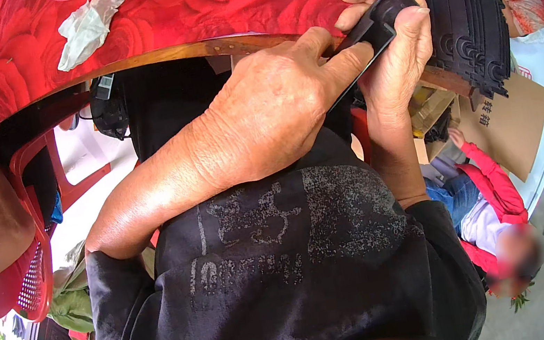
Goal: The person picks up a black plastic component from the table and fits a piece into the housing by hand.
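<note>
To your left, a crumpled white tissue [89,30] lies on the red tablecloth [226,4]. Your left hand [270,110] crosses your chest, fingers curled and touching the near, lower-left end of the black part [379,31]; whether they grip it, I cannot tell. The part's long axis slants up to the right, past the table edge. Your right hand [393,78] closes round its upper end, nearer the stack of black pieces [455,9] on the right.
</note>
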`<state>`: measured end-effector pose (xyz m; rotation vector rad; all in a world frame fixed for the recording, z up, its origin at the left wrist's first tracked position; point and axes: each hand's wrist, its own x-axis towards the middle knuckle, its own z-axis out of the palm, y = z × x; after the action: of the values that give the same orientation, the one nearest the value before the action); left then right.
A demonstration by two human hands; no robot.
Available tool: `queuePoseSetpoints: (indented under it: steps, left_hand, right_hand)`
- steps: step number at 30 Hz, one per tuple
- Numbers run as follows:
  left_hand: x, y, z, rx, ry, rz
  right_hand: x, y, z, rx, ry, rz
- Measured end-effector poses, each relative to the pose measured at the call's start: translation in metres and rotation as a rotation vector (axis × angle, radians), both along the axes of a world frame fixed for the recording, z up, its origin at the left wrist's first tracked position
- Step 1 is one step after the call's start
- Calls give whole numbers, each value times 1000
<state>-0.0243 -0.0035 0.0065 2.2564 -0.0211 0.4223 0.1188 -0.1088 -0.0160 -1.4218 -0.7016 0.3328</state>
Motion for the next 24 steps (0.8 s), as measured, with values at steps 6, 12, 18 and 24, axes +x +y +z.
queuePoseSetpoints:
  steps: [6, 12, 18, 24]
  left_hand:
    - [1, 3, 4, 50, 45, -35]
    - [-2, 4, 7, -34, 162, -64]
    - [0, -5, 1, -355, -71, 137]
    - [6, -19, -11, -607, 307, 163]
  right_hand:
    - [1, 0, -2, -10, -16, 22]
    - [0, 3, 0, 2, -23, 33]
    - [-3, 5, 2, 20, -38, 27]
    - [-2, 8, 0, 48, -103, 8]
